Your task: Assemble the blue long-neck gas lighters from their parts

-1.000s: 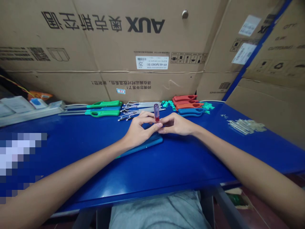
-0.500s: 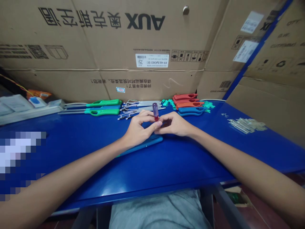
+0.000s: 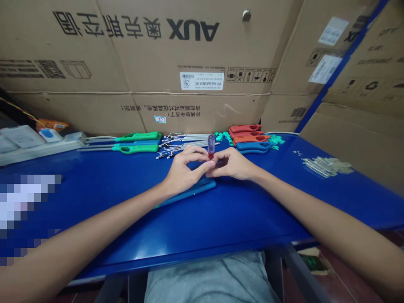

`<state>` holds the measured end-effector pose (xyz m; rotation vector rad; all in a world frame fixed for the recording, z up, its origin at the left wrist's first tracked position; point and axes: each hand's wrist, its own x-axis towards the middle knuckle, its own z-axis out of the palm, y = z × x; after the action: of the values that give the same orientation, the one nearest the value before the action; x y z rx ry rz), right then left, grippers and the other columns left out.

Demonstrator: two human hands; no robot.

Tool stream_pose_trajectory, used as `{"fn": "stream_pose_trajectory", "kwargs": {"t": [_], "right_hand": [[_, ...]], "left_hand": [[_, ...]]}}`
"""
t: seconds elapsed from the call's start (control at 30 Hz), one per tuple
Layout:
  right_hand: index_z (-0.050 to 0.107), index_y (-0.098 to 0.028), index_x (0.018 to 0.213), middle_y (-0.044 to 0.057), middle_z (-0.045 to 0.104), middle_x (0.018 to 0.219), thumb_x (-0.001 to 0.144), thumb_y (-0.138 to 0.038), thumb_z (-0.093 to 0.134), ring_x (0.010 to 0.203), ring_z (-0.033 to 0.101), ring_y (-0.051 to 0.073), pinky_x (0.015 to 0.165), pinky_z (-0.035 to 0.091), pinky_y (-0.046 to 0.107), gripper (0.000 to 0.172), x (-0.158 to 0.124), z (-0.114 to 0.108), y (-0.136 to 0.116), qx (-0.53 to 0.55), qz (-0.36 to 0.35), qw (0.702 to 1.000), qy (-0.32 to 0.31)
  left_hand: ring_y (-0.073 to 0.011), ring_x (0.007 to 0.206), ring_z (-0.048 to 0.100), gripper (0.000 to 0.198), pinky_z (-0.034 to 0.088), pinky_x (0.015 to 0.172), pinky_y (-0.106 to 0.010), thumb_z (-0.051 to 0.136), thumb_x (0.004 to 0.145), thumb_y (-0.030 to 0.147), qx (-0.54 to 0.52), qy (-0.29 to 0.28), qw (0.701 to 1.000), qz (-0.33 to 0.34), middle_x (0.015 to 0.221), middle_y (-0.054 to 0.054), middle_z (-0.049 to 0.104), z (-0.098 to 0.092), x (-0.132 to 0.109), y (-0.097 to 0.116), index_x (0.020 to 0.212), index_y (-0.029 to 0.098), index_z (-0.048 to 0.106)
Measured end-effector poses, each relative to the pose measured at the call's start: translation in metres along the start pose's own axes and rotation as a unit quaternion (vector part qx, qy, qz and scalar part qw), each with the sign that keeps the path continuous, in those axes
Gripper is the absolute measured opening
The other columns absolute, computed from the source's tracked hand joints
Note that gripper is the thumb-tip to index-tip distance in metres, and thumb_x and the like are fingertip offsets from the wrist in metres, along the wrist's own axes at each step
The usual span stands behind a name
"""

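Observation:
A small screwdriver with a purple-and-red handle (image 3: 211, 145) stands upright between my two hands near the middle of the blue table (image 3: 221, 219). My right hand (image 3: 232, 164) pinches its lower handle with closed fingers. My left hand (image 3: 183, 170) curls round in front of the tool, fingertips at its base, and rests on a blue lighter body (image 3: 194, 190) lying flat under it. The screwdriver's tip is hidden behind the fingers.
Along the back lie green and blue long lighters (image 3: 136, 142), a bundle of metal tubes with wires (image 3: 181, 144), red and blue lighter shells (image 3: 249, 136), and small teal parts (image 3: 276, 139). Clear plastic pieces (image 3: 326, 165) lie at the right. Cardboard boxes (image 3: 189, 63) wall the table.
The screwdriver's handle has shifted slightly to the right and my fingers have turned around it. Both arms stay where they were.

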<state>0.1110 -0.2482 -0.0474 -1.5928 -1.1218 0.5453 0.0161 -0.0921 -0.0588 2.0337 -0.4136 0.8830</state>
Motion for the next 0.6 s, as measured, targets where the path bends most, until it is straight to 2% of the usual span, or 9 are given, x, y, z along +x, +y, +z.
{"fn": "stream_pose_trajectory", "kwargs": {"t": [0.07,0.17,0.23,0.5,0.6], "right_hand": [[0.068,-0.012,0.073,-0.002,0.066,0.070,0.060,-0.025,0.080,0.066,0.058,0.011,0.066,0.045,0.025,0.022,-0.0002,-0.0005,-0.0006,0.007,0.002,1.000,-0.015],[0.071,-0.012,0.085,0.001,0.070,0.079,0.064,-0.024,0.077,0.073,0.061,0.013,0.070,0.047,0.027,0.025,-0.0007,-0.0046,-0.0036,0.013,0.010,0.997,-0.072],[0.073,-0.013,0.087,0.002,0.071,0.082,0.068,-0.024,0.074,0.075,0.062,0.014,0.072,0.047,0.028,0.022,-0.0010,-0.0072,-0.0057,0.005,0.019,0.995,-0.095],[0.067,-0.012,0.070,-0.001,0.065,0.067,0.062,-0.024,0.078,0.064,0.056,0.011,0.065,0.045,0.026,0.019,-0.0006,0.0009,-0.0037,-0.016,0.011,0.999,-0.029],[0.065,-0.011,0.071,-0.003,0.063,0.068,0.062,-0.023,0.078,0.065,0.054,0.010,0.064,0.043,0.024,0.020,-0.0005,0.0015,-0.0047,-0.003,0.004,0.999,-0.045]], "left_hand": [[-0.0179,0.086,0.062,0.011,0.049,0.083,-0.037,0.070,0.078,0.029,-0.002,-0.004,1.000,-0.004,0.088,-0.006,0.068,-0.0001,-0.0001,-0.0001,0.074,0.018,0.072],[-0.0177,0.086,0.061,0.012,0.048,0.083,-0.037,0.069,0.079,0.029,0.000,-0.007,1.000,-0.005,0.087,-0.006,0.068,-0.0003,-0.0001,0.0000,0.073,0.018,0.071],[-0.0179,0.086,0.061,0.013,0.048,0.083,-0.037,0.069,0.079,0.029,0.001,-0.007,1.000,-0.006,0.086,-0.006,0.067,-0.0005,-0.0001,-0.0002,0.072,0.018,0.070],[-0.0181,0.086,0.061,0.013,0.048,0.082,-0.037,0.069,0.079,0.030,0.008,-0.006,1.000,-0.002,0.087,-0.006,0.067,-0.0002,-0.0002,0.0004,0.073,0.018,0.071],[-0.0181,0.087,0.061,0.013,0.048,0.083,-0.037,0.068,0.080,0.028,0.006,-0.009,1.000,0.002,0.088,-0.006,0.068,-0.0002,-0.0002,0.0004,0.073,0.018,0.071]]}}
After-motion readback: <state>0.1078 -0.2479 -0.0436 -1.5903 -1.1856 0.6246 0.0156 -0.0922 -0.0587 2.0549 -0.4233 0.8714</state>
